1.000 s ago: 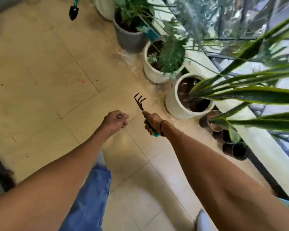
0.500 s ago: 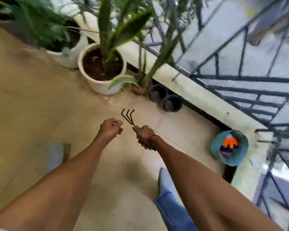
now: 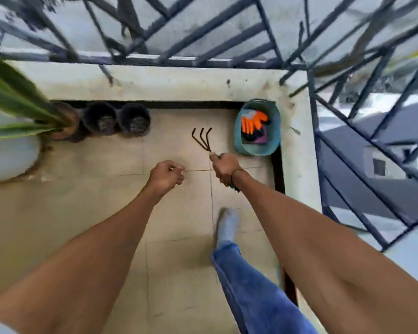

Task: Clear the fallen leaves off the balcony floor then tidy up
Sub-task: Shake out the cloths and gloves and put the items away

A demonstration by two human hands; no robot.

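Nearby, teal bucket [image 3: 274, 131] holds orange gloves [image 3: 252, 121]; 2 black pots [image 3: 117, 119] hold soil.

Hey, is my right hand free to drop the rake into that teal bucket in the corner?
Probably yes. The right hand grips the hand rake just short of the teal bucket, and only bare tile lies between them. The bucket's mouth is open, though orange gloves already lie inside.
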